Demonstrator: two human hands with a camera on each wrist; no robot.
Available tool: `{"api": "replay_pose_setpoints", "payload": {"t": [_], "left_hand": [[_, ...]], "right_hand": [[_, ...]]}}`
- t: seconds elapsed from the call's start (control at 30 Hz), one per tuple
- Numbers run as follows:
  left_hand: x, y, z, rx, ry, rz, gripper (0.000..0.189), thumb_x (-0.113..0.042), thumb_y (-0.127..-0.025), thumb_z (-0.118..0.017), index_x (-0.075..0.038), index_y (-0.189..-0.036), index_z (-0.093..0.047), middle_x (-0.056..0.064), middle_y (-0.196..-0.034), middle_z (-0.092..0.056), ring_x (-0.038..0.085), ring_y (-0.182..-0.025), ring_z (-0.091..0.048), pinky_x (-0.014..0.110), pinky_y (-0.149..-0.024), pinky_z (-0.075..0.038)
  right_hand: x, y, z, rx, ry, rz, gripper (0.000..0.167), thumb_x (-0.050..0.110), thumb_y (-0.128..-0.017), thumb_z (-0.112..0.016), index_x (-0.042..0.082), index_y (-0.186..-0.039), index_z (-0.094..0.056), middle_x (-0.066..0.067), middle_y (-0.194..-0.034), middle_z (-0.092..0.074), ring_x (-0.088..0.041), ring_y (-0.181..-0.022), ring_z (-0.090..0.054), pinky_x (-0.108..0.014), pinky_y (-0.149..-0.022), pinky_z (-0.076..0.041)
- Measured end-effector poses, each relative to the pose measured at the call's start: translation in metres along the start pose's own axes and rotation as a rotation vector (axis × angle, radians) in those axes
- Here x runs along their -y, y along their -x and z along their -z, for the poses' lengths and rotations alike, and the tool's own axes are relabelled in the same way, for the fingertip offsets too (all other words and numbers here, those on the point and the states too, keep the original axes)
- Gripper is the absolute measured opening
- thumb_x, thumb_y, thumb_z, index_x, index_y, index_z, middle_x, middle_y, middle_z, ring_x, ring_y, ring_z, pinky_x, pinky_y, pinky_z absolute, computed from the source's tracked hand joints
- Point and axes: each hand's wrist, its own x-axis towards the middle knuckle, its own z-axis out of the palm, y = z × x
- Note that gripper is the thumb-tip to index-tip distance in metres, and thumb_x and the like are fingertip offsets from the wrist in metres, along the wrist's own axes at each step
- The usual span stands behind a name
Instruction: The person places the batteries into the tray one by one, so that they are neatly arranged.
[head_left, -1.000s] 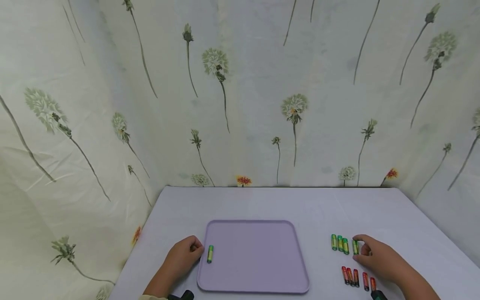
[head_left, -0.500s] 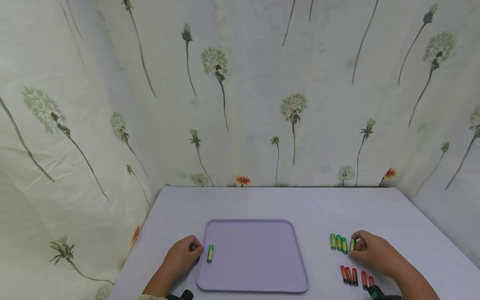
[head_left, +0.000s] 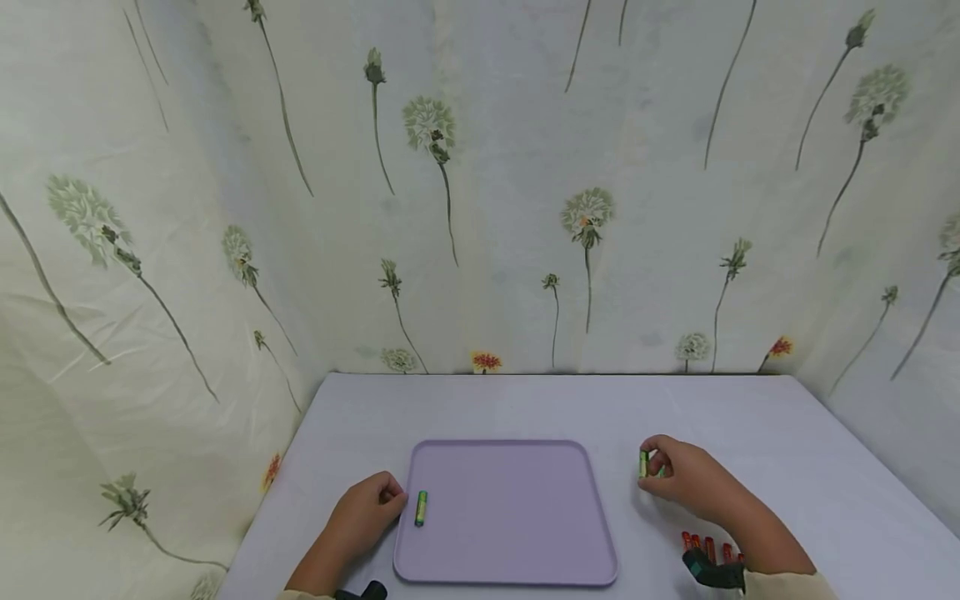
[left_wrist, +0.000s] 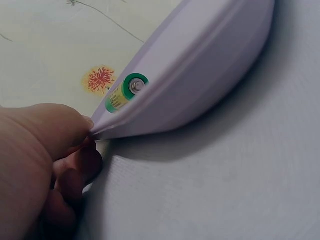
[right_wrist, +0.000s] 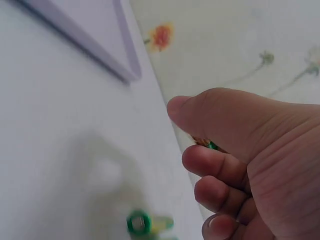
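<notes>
A lilac tray (head_left: 517, 517) lies on the table, and my left hand (head_left: 366, 515) pinches its left rim; the left wrist view has the thumb (left_wrist: 62, 125) on top of the rim. Inside the tray near that side is one green-and-yellow battery (head_left: 421, 508). Over the table, right of the tray, my right hand (head_left: 693, 477) holds another green battery (head_left: 643, 464) between thumb and fingers. In the right wrist view the held battery is mostly hidden by the thumb. A green battery (right_wrist: 139, 223) on the table shows blurred below that hand; the other green ones are largely hidden.
Several red batteries (head_left: 709, 550) lie in a row nearer the front, partly covered by the black wrist camera (head_left: 708, 571). A second black wrist device (head_left: 372, 590) is by the left forearm. Flower-printed cloth (head_left: 480, 208) hangs behind and beside the white table (head_left: 495, 404).
My right hand has picked up a green battery from the end of the green row and moved left, toward the tray. The left hand and tray have stayed put.
</notes>
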Motion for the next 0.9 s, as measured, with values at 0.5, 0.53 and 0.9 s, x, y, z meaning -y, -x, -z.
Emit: {"api": "replay_pose_setpoints", "payload": {"t": [0.5,0.53,0.9], "left_hand": [[0.0,0.001,0.0,0.001,-0.001,-0.005,0.015,-0.032,-0.099,-0.072,-0.021,-0.091,-0.065,-0.007,-0.081,-0.062,0.013,-0.076,-0.054,0.034,-0.071,-0.042],[0.0,0.001,0.0,0.002,0.002,-0.004,0.015,-0.032,-0.099,-0.072,-0.021,-0.091,-0.065,-0.007,-0.081,-0.062,0.013,-0.076,-0.054,0.034,-0.07,-0.042],[-0.003,0.001,0.001,0.006,0.002,-0.014,0.014,-0.031,-0.099,-0.072,-0.021,-0.091,-0.065,-0.008,-0.081,-0.063,0.013,-0.076,-0.055,0.034,-0.071,-0.043]], "right_hand": [[0.101,-0.048,-0.068,0.123,-0.008,0.242,0.049,0.024,-0.088,-0.085,0.005,-0.128,-0.064,0.007,-0.092,-0.065,-0.015,-0.081,-0.058,-0.032,-0.067,-0.049],[0.108,-0.05,-0.073,0.135,-0.005,0.258,0.048,0.025,-0.087,-0.085,0.005,-0.127,-0.065,0.007,-0.091,-0.066,-0.015,-0.081,-0.058,-0.033,-0.067,-0.049],[0.157,-0.067,-0.128,0.253,0.003,0.362,0.043,0.029,-0.083,-0.088,0.014,-0.117,-0.066,0.011,-0.087,-0.064,-0.005,-0.077,-0.058,-0.028,-0.072,-0.049]]}}
